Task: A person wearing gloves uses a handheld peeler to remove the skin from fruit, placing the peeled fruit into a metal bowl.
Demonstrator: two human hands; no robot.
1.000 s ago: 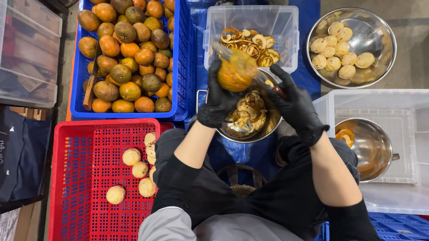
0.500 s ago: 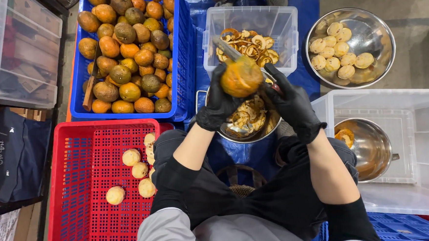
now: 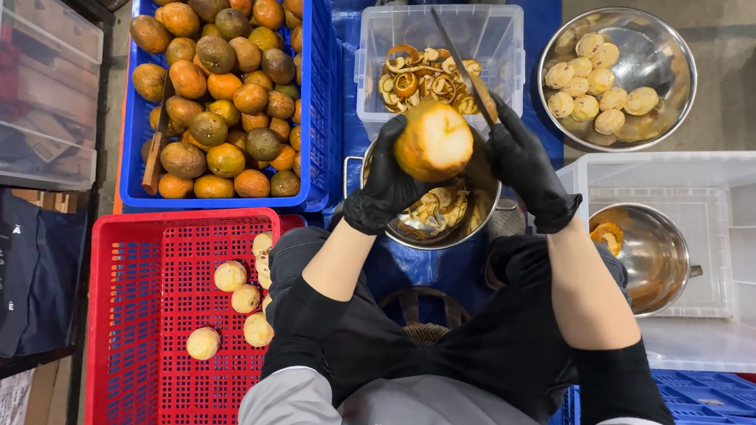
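Gloved fingers [image 3: 390, 156] of the left hand [image 3: 382, 182] cup a half-peeled orange fruit [image 3: 432, 139] above the steel bowl [image 3: 482, 220] so peel drops in, while the right hand [image 3: 524, 169] grips a knife [image 3: 465, 66] against it.

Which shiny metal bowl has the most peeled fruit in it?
The round metal bowl at the top right, holding many pale peeled fruits. The bowl under the hands holds only peels; the one in the clear bin is almost empty.

Black gloves [image 3: 385, 182]. Half-peeled fruit [image 3: 432, 139] orange and pale yellow. Blue crate [image 3: 320, 95], orange-brown-green fruit. Red crate [image 3: 156, 336], pale peeled fruit. Silver bowl [image 3: 671, 50]. Knife handle [image 3: 484, 103] possibly brown, blurred.
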